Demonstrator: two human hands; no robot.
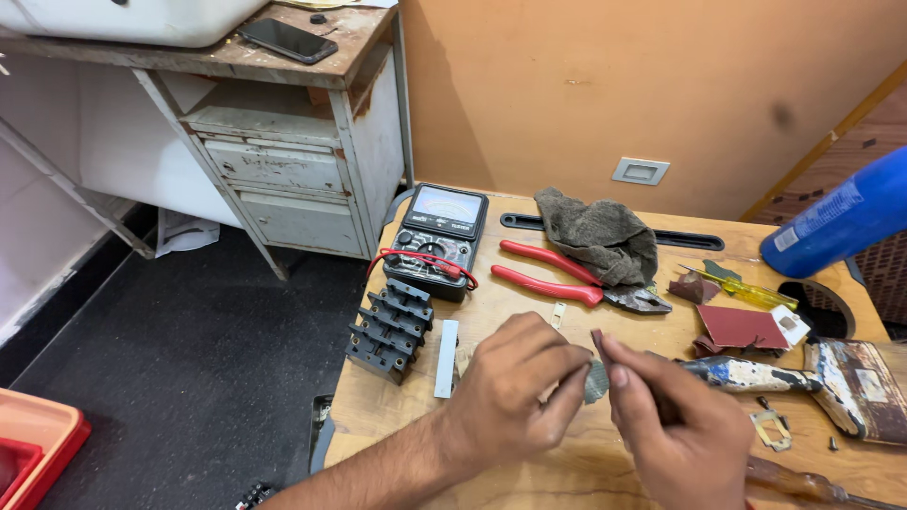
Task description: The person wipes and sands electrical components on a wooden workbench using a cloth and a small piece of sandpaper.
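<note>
1. We see our left hand (515,392) and right hand (675,425) low in the frame, right of centre, fingertips meeting – both pinch one small grey piece (595,381) between them, just above the wooden table (397,401).
2. Left of the hands lie a black terminal block (389,329) and a flat grey metal strip (446,358), side by side, nothing over them.
3. Above these, at centre frame, sits one black analog meter (439,238) with a red lead (425,259) looped across it.
4. Right of the meter lie one pair of red-handled pliers (567,276); a grey rag (600,236) covers part of the upper handle.
5. Further right we count one yellow-handled screwdriver (751,291), a few pieces of red-brown sandpaper (742,328), a paint-smeared hammer (812,376) and a small brass bracket (773,430).
6. A blue cylinder (841,219) juts in at the right edge – a wooden handle (803,484) lies at the lower right.
7. The table stands against an orange wall (586,85) with one grey switch plate (641,171).
8. At upper left stands a worn grey cabinet (283,161) with two drawers, one dark phone (286,41) on top; the floor (189,359) is dark, with a red tray (33,449) at lower left.
</note>
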